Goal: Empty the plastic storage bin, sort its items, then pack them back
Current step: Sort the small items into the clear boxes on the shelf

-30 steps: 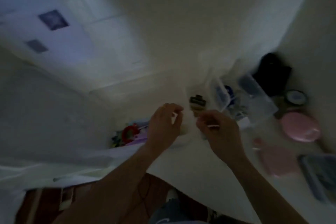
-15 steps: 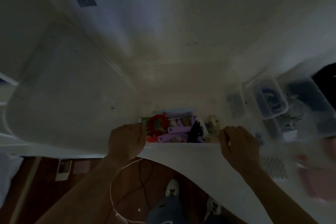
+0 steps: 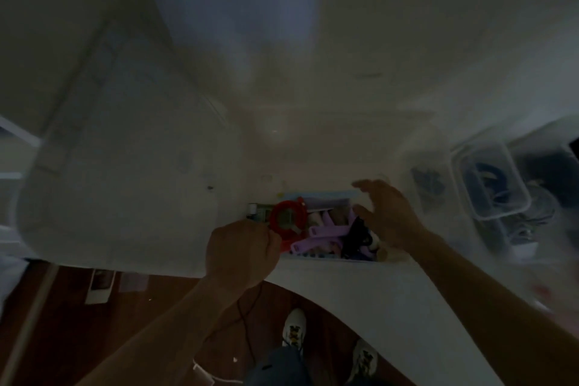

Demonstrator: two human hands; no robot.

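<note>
1. The left hand (image 3: pixel 242 255) is curled at the near left corner of the bin (image 3: pixel 316 255); whether it grasps the rim cannot be told.
2. The right hand (image 3: pixel 387 216) hovers released, fingers spread, over the bin's right end.
3. A red ring (image 3: pixel 287 217) and purple pieces (image 3: pixel 326 233) lie in the bin between the hands.

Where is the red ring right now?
In the head view the red ring lies at the left end of the small bin at the table's near edge, just above the left hand and left of the purple pieces.
</note>
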